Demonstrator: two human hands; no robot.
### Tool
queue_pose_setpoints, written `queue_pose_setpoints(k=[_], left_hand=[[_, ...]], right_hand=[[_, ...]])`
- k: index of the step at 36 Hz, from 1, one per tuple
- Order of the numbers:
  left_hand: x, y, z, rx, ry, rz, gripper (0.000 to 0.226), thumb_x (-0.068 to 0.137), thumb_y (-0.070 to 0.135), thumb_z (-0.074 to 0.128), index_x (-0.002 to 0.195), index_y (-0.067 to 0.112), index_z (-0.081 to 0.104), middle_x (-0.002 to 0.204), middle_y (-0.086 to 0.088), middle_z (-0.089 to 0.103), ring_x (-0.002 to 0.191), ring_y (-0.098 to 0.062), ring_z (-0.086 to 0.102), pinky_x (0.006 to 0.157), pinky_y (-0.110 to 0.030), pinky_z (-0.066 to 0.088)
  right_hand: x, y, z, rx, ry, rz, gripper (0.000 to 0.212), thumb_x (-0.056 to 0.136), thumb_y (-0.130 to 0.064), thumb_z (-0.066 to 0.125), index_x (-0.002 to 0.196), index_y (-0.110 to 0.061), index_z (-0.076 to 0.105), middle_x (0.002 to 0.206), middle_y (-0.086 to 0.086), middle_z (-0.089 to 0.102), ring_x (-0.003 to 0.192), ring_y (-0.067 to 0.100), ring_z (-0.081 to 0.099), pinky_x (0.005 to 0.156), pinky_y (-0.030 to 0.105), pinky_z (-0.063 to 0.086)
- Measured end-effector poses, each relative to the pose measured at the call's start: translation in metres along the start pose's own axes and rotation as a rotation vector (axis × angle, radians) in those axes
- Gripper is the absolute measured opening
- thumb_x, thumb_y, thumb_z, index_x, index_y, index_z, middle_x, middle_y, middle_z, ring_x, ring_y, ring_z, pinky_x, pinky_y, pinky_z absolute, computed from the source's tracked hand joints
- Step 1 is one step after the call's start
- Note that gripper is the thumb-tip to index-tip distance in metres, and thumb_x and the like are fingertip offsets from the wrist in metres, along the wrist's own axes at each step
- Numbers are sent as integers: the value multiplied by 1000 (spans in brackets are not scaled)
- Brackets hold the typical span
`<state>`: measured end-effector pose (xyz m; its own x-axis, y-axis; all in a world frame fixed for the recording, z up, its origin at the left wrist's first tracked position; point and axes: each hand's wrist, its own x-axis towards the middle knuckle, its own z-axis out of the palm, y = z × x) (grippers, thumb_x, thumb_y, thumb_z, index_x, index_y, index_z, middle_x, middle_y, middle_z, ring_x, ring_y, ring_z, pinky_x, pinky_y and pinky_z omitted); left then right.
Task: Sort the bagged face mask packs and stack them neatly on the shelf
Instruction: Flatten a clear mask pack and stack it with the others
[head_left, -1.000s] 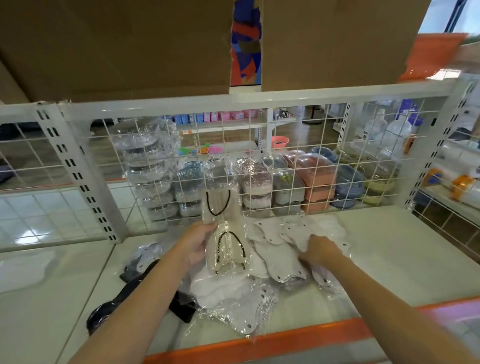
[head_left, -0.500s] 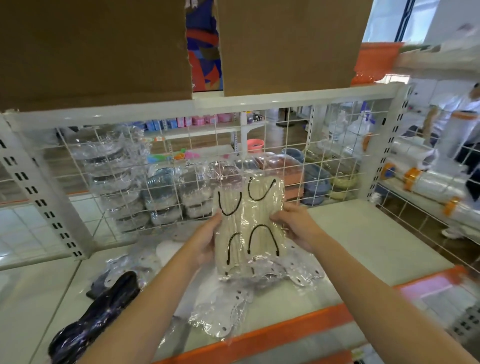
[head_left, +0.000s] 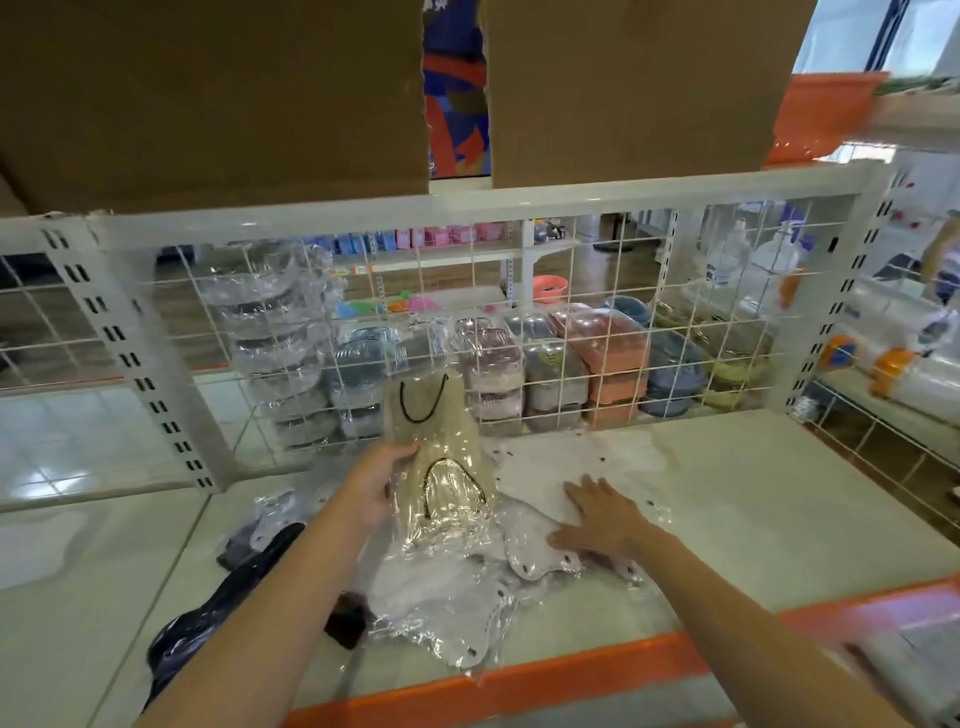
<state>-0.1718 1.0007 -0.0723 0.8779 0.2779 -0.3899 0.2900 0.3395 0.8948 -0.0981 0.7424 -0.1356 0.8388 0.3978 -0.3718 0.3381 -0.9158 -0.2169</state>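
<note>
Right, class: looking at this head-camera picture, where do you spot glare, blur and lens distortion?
Head view: glare glints off the clear bagged white masks and the floor tiles at left; the lower right corner smears with motion blur past the right hand; the wide lens bows the white shelf rail; the beige mask pack in the left hand stays fairly sharp.

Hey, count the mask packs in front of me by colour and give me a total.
Beige pack: 1, held in the left hand.
White packs: at least 3, overlapping; the right hand lies flat on them.
Black packs: at least 2, at the left.
Total: at least 6; the overlapping bags hide an exact count.
</note>
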Motion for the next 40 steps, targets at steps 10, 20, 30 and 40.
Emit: queue_pose_setpoints(k=[10, 20, 30, 40], left_hand=[[-6, -4, 14, -50, 15, 24, 17, 93, -2, 50, 109, -1, 56, 63, -3, 66, 53, -12, 64, 51, -26, 52], [-12, -5, 37, -25, -11, 38, 10, 94, 2, 49, 96, 3, 59, 80, -10, 67, 72, -21, 63, 71, -35, 50], [-26, -16, 62, 61, -26, 169, 64, 80, 31, 69, 135, 9, 46, 128, -6, 58, 126, -26, 50, 111, -44, 34], [-66, 1, 28, 219, 271, 653, 30, 74, -1, 75, 96, 16, 63, 90, 2, 70, 81, -4, 68, 68, -16, 54]], right_hand=[[-8, -1, -48, 999, 382, -54, 18, 93, -16, 56, 78, -7, 61, 69, 8, 52, 66, 17, 47, 62, 26, 36], [-32, -18, -80, 1675, 152, -202, 8, 90, -6, 58, 84, -5, 63, 71, 5, 68, 58, 10, 66, 55, 22, 56], [-24, -88, -58, 969, 273, -239, 32, 87, -24, 66, 110, -11, 48, 100, 0, 53, 94, 17, 54, 78, 24, 41], [-16, -117, -58, 1093, 138, -642, 20, 86, -11, 66, 100, -17, 54, 88, -8, 63, 79, -5, 62, 65, 8, 47]])
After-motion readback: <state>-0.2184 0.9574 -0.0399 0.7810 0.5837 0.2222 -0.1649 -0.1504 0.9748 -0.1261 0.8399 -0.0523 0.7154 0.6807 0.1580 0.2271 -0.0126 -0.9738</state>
